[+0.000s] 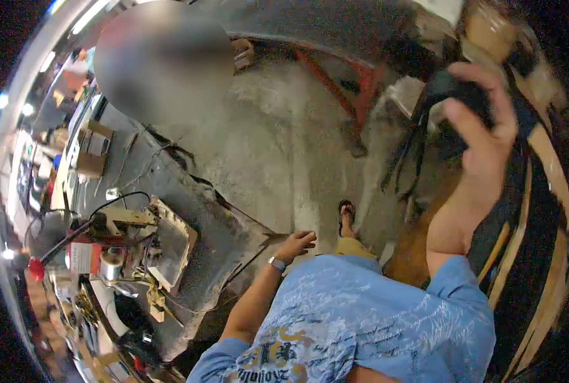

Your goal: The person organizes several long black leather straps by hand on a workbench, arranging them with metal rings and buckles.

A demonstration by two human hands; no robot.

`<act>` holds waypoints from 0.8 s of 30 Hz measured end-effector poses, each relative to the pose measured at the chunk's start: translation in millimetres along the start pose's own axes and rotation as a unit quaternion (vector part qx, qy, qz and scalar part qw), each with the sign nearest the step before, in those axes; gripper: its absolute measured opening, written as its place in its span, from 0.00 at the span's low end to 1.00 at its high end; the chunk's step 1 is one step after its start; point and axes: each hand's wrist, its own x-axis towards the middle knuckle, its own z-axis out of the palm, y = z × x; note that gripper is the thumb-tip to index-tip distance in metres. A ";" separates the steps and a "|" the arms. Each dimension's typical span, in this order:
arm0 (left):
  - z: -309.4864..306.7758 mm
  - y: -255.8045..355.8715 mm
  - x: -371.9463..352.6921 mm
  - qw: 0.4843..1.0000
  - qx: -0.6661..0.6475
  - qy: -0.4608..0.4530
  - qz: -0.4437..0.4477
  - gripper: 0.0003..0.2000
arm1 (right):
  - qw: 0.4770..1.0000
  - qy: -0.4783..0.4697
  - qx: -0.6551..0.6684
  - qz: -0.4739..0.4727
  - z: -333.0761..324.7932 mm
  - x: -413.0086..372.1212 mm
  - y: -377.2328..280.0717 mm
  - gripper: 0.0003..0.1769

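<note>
Curling the right hand (488,131) wide about a dark bundle (444,87), grip too blurred to tell, with its strands (414,150) hanging lengthwise floorward on the side facing the left hand (296,244), itself farther off, low, loosely open, nothing visibly held.

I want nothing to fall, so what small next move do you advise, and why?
Perhaps close the right hand gently on the dark bundle: the fingers curve around it, but blur hides whether they grip, and dark strands hang below. The left hand seems to hold nothing.
</note>
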 end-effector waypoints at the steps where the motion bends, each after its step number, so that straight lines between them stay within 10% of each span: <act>1: -4.2 13.3 17.0 1.000 -0.024 0.015 0.008 0.31 | 0.997 -0.058 -0.039 0.024 12.6 24.1 26.7 0.22; 10: -49.1 155.6 134.6 0.983 -0.123 0.124 0.056 0.32 | 0.946 -0.301 -0.111 0.047 157.1 155.9 218.4 0.21; 16: -108.5 292.5 129.0 0.916 -0.383 0.007 0.120 0.43 | 0.906 -0.406 -0.044 0.111 280.4 212.0 251.8 0.21; 24: -312.6 423.5 169.2 0.811 -0.544 -0.101 0.189 0.49 | 0.875 -0.481 0.016 -0.044 472.7 305.8 245.2 0.20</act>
